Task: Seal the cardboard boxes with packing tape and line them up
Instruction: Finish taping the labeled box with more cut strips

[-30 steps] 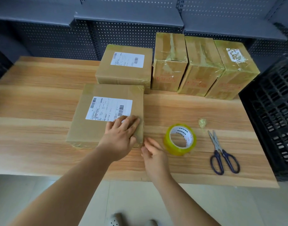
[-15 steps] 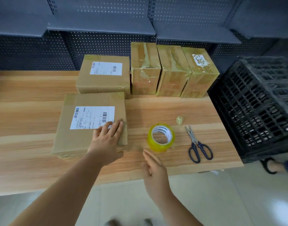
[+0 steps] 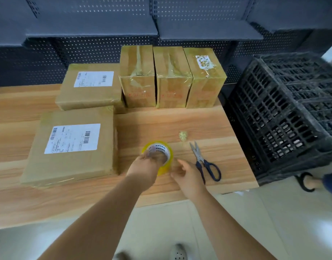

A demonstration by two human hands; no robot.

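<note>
Now gripping tape [image 3: 158,149] w/ L hand [image 3: 145,167] on worktop [image 3: 180,120], just right of near box [image 3: 71,147]. Holding R hand [image 3: 188,175] slack, empty, beside tape, near scissors [image 3: 204,162]. Lined along rear: 4 back boxes [image 3: 171,77], taped.

Scissors [image 3: 202,160] right of tape roll [image 3: 162,152]

Left hand [image 3: 144,166] and forearm: bare to the frame's lower edge
Right hand [image 3: 187,177] and forearm: bare likewise
Footwear: pale grey clog-style shoe [image 3: 178,253], round holes over the toe; second shoe's tip [image 3: 120,257] blurred
</note>
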